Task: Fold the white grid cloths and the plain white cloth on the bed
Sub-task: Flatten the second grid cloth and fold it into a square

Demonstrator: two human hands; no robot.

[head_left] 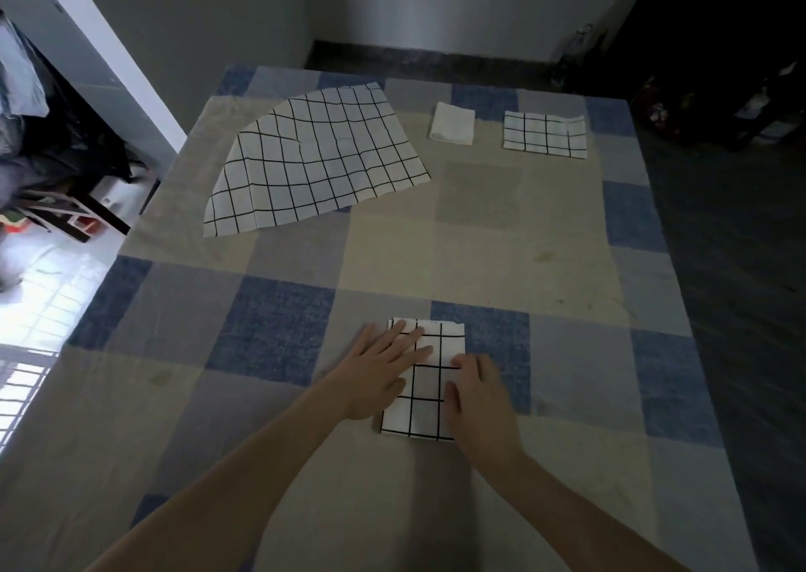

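1. Blue and tan squares cover the bed (270, 323) where I work, with a grey wall behind it.
2. Close to me lies a folded grid cloth (429, 386). Both my hands rest on top of it.
3. My left hand (384, 371) lies flat with its fingers straight and a bit spread. I think it presses the fold down so it stays.
4. My right hand (477, 401) covers the cloth's right edge. Its fingers bend down a little; I cannot tell if they pinch the edge.
5. Far off on the left, a big grid cloth (314, 157) lies open and wavy. I think it needs folding next.
6. A small plain white cloth (452, 123) and a small grid cloth (544, 132) sit folded near the far edge, side by side but apart.
7. Nothing lies between me and the big cloth.
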